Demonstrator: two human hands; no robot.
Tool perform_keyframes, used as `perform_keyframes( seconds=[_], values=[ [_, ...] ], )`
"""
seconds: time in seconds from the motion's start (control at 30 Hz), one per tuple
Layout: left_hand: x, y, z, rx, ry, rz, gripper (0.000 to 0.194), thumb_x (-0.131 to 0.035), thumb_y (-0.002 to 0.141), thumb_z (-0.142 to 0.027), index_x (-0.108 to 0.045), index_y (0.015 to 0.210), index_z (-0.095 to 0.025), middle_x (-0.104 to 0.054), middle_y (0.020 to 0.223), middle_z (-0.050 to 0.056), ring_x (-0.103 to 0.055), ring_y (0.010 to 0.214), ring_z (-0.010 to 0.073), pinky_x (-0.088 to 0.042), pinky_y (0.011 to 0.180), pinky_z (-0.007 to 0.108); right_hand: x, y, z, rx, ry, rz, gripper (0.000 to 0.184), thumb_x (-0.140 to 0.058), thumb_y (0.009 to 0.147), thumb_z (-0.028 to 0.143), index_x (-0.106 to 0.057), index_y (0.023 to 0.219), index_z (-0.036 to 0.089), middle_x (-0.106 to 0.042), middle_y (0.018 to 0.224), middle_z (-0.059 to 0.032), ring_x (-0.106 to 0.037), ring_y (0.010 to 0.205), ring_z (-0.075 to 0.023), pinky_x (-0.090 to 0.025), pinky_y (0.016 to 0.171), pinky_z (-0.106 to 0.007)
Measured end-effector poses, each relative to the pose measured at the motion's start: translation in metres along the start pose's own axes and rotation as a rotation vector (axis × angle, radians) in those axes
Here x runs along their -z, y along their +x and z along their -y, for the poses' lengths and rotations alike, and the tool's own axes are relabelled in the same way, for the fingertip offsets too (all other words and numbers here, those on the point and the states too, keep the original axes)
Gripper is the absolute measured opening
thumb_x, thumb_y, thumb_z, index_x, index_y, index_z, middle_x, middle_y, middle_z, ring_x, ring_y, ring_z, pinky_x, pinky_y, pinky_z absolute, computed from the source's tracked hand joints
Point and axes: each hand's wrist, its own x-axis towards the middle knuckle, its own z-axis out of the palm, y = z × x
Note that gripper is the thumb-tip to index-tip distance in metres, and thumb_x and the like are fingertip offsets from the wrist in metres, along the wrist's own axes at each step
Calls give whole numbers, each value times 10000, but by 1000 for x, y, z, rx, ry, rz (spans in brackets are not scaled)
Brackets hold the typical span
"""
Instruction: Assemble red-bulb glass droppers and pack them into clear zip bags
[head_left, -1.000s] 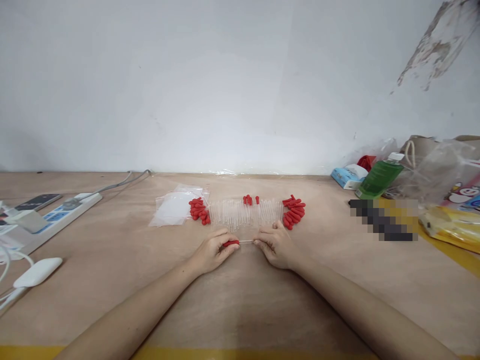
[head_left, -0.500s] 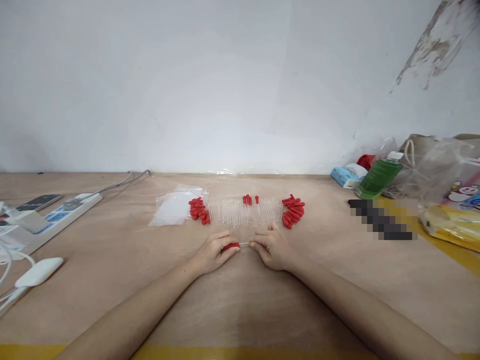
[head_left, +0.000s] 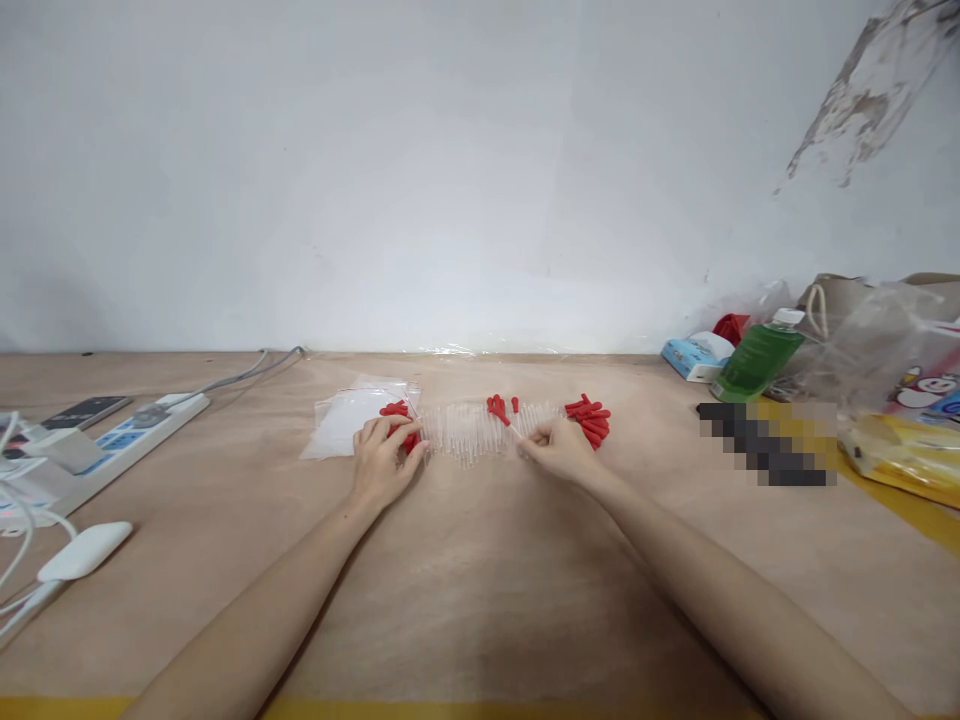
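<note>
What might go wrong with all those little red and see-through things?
The right hand holds a red-capped tube close over the row of clear tubes; it might bump some out of line.

The left hand is at the left pile of small red caps, so one could get nudged and perhaps roll away.

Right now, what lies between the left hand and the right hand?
In the head view, most of the row of clear tubes, with red bulbs at its far edge.
</note>
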Motion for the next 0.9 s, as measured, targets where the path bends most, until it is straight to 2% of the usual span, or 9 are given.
perform_keyframes(
  seconds=[0.07,0.13,0.27,0.4,0.5,0.6,0.73,0.9],
  values=[
    [-2,0,4,23,74,6,206,-603,744,-355,-650,897,-224,-597,976,62,-478,943,253,-328,768,382,-3,17,1,-112,-46,-122,213,-514,696,325,-578,552,182,-603,572,-1,-551,614,-150,-329,595,-245],
    [-4,-1,4,26,110,26,190,-612,732,-362,-656,861,-229,-596,989,61,-476,952,257,-316,766,387,-8,30,3,-167,-112,-187,229,-509,692,338,-561,525,190,-606,578,-3,-556,653,-169,-334,662,-282],
    [-5,-3,2,44,138,46,153,-606,735,-355,-664,807,-233,-596,988,61,-477,956,254,-297,771,395,-23,43,5,-202,-193,-203,248,-491,708,349,-558,520,201,-610,598,-8,-558,689,-185,-313,754,-343],
    [-6,-3,3,50,144,64,144,-605,732,-361,-671,759,-236,-597,984,66,-475,963,256,-293,772,396,-29,42,4,-188,-227,-178,282,-474,732,382,-557,534,199,-603,590,-11,-555,664,-179,-294,778,-362],
    [-7,-3,4,49,149,70,136,-621,724,-365,-674,743,-241,-602,978,61,-478,960,251,-294,773,393,-29,38,4,-162,-226,-210,263,-482,734,398,-575,586,202,-620,642,-14,-558,694,-179,-275,800,-366],
    [-7,-3,5,49,146,68,117,-621,737,-344,-677,751,-242,-613,952,53,-488,943,243,-303,764,385,-32,33,9,-81,-201,-240,195,-483,749,354,-593,677,210,-632,694,-2,-559,715,-160,-268,813,-342],
    [-9,-3,9,44,107,32,136,-594,769,-330,-676,784,-223,-608,938,61,-494,931,239,-338,745,369,-41,29,20,28,-173,-173,171,-489,761,325,-618,754,212,-649,795,-15,-563,766,-153,-275,799,-316],
    [-15,-3,15,40,-63,1,160,-538,809,-311,-649,810,-196,-583,884,54,-531,861,201,-409,760,356,-49,30,30,-14,-241,-119,181,-484,756,288,-638,812,210,-651,882,-56,-563,860,-196,-268,827,-364]
  ],
)
